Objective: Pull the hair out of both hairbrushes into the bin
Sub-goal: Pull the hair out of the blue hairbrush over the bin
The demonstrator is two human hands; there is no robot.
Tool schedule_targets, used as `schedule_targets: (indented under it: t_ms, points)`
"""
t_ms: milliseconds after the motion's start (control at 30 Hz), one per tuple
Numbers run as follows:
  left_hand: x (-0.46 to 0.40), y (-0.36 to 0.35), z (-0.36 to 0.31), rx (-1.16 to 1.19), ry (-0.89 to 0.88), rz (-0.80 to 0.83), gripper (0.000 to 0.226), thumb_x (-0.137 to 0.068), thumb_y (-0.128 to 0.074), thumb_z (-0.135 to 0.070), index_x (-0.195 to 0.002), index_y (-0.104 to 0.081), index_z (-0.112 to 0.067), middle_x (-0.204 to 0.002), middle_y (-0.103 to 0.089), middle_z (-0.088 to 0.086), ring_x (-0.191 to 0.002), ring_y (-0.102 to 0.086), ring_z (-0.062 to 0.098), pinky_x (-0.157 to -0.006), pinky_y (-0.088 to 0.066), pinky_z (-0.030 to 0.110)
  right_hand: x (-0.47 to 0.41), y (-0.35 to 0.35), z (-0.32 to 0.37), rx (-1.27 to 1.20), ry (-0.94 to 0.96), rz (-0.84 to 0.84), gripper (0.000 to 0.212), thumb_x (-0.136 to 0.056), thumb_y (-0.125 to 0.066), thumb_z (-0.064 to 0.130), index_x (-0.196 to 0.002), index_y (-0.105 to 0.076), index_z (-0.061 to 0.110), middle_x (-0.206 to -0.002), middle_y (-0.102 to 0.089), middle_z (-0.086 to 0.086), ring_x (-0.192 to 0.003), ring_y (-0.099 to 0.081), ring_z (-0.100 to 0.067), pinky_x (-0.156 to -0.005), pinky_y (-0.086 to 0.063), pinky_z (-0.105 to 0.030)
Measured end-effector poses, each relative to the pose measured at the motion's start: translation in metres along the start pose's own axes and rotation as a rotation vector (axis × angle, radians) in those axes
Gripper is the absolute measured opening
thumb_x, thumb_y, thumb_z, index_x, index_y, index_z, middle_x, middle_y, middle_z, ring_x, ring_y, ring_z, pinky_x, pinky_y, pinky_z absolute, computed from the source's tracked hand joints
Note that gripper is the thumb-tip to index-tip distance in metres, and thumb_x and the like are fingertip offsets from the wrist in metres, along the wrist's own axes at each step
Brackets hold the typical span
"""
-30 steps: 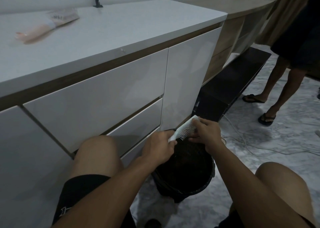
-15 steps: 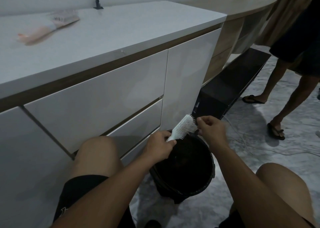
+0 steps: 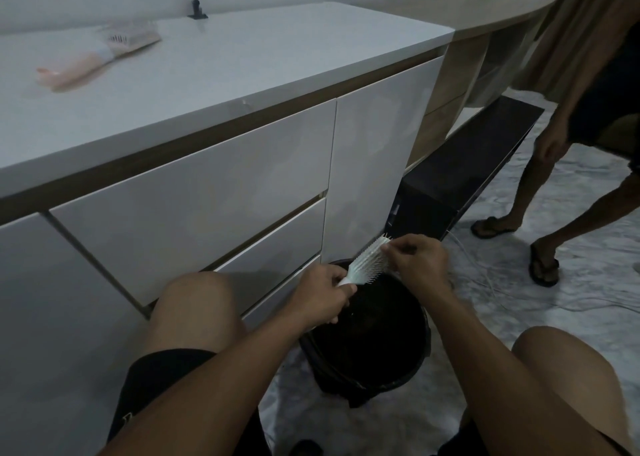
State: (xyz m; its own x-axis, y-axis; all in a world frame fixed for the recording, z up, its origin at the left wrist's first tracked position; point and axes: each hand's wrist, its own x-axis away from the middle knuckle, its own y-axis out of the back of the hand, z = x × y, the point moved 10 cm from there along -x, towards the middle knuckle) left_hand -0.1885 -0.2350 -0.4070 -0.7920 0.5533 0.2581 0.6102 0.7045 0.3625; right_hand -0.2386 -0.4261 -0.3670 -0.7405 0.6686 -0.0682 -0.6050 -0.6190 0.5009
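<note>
A white hairbrush [image 3: 367,260] is held over a black bin [image 3: 374,379] that stands on the floor between my knees. My left hand [image 3: 320,294] grips its handle, with the bristles turned up and to the right. My right hand [image 3: 417,258] has its fingertips pinched together at the bristles near the brush's far end. Any hair there is too fine to see. A second hairbrush [image 3: 100,55], pink-handled, lies on the white cabinet top [image 3: 259,53] at the far left, blurred.
A white cabinet with drawers [image 3: 194,192] stands close on my left. A black low unit [image 3: 464,164] lies beyond the bin. A person in sandals [image 3: 543,265] stands at the right on the marble floor, near a thin cable [image 3: 502,289]. A small black hook [image 3: 197,9] sits on the cabinet top.
My right hand drew away from the bristles half a second ago and is back on them, nearer the tip. The standing person has stepped closer and shifted their feet.
</note>
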Motion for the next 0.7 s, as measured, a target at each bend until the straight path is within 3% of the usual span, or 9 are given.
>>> schedule_targets:
  t_ms: [133, 267, 333, 400, 533, 633, 700]
  points:
    - [-0.001, 0.003, 0.001, 0.001, 0.008, -0.023, 0.017, -0.092, -0.059, -0.017, -0.106, -0.067, -0.011, -0.072, -0.066, 0.009, -0.035, -0.051, 0.006, -0.035, -0.037, 0.016, -0.001, 0.010, -0.002, -0.009, -0.054, -0.069, 0.012, -0.091, -0.068, 0.022, -0.084, -0.072, 0.013, -0.073, -0.072, -0.005, -0.057, -0.071, -0.014, -0.059, -0.058, -0.030]
    - [-0.002, 0.007, 0.003, 0.010, 0.016, -0.043, 0.016, -0.091, -0.059, -0.016, -0.103, -0.067, -0.010, -0.069, -0.065, 0.009, -0.032, -0.050, 0.008, -0.034, -0.036, 0.017, -0.002, 0.011, -0.006, -0.068, -0.088, -0.100, 0.023, -0.095, -0.061, 0.025, -0.072, -0.064, 0.023, -0.066, -0.069, -0.004, -0.059, -0.070, -0.022, -0.068, -0.062, -0.044]
    - [-0.001, 0.008, 0.003, 0.014, 0.021, -0.046, 0.012, -0.091, -0.058, -0.016, -0.100, -0.065, -0.012, -0.068, -0.065, 0.010, -0.033, -0.050, 0.011, -0.034, -0.036, 0.018, -0.001, 0.008, -0.004, -0.032, -0.059, -0.075, 0.019, -0.090, -0.067, 0.015, -0.076, -0.064, 0.027, -0.076, -0.071, -0.003, -0.072, -0.071, -0.023, -0.075, -0.061, -0.047]
    - [-0.002, 0.007, 0.005, 0.031, 0.043, -0.049, 0.012, -0.091, -0.057, -0.017, -0.098, -0.065, -0.011, -0.066, -0.064, 0.009, -0.033, -0.050, 0.014, -0.034, -0.037, 0.020, 0.000, 0.000, -0.002, -0.013, -0.041, -0.007, 0.013, -0.085, -0.072, 0.013, -0.092, -0.068, 0.022, -0.087, -0.070, 0.000, -0.084, -0.070, -0.020, -0.082, -0.060, -0.047]
    - [0.000, 0.005, 0.003, 0.070, 0.074, -0.018, 0.016, -0.091, -0.058, -0.019, -0.099, -0.065, -0.007, -0.065, -0.066, 0.008, -0.034, -0.053, 0.016, -0.036, -0.039, 0.023, 0.007, -0.017, 0.000, -0.092, -0.084, 0.152, 0.049, -0.084, -0.075, 0.033, -0.128, -0.057, 0.020, -0.104, -0.062, 0.007, -0.102, -0.066, -0.018, -0.090, -0.058, -0.045]
    - [0.003, 0.006, -0.003, 0.056, 0.063, -0.007, 0.018, -0.086, -0.066, -0.020, -0.098, -0.066, -0.008, -0.069, -0.067, 0.010, -0.037, -0.057, 0.016, -0.036, -0.042, 0.023, 0.012, -0.029, -0.001, -0.244, -0.165, 0.268, 0.039, -0.091, -0.068, 0.020, -0.127, -0.056, 0.022, -0.120, -0.062, -0.004, -0.106, -0.066, -0.022, -0.087, -0.060, -0.047]
    - [0.006, 0.006, -0.007, -0.008, 0.040, -0.002, 0.019, -0.082, -0.070, -0.017, -0.099, -0.063, -0.010, -0.069, -0.066, 0.009, -0.039, -0.059, 0.015, -0.037, -0.044, 0.024, 0.013, -0.029, 0.004, -0.316, -0.186, 0.283, 0.029, -0.093, -0.064, 0.007, -0.120, -0.059, 0.018, -0.119, -0.064, -0.013, -0.103, -0.068, -0.025, -0.084, -0.061, -0.045]
